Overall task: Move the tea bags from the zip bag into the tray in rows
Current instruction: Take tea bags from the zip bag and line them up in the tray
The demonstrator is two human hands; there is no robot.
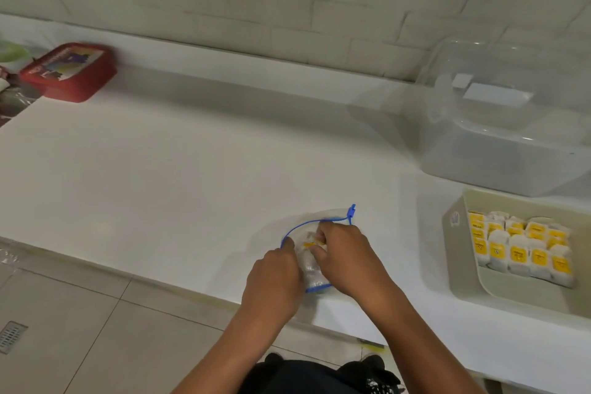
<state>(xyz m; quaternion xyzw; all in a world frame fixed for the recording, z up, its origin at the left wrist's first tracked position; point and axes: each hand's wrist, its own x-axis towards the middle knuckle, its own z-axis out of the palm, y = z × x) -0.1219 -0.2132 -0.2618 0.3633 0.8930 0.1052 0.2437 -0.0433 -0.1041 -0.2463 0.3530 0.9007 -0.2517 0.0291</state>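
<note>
A tea bag (309, 245) with a yellow tag is pinched by the curled fingers (319, 235) of the right hand (348, 257) inside the open mouth of the zip bag (315, 278). The blue rim of that mouth is held back by the curled fingers of the left hand (275, 278), which grips the near left edge. The zip bag lies on the white counter (160, 176), close to its front edge, with only a few tea bags apparently left in it.

The step is judged to be best done if the mouth is kept wide while one bag is lifted straight out, so that its tag and string are not snagged on the blue slider (351, 212). It should then be stood upright against the rows of tea bags (519, 248) already packed at the far end of the tray (470, 281), well apart to the right.

Behind the tray a clear plastic container (499, 137) is seen, and a red box (68, 72) lies at the far left. The counter is backed by white brick tiles; a tiled floor is seen below.
</note>
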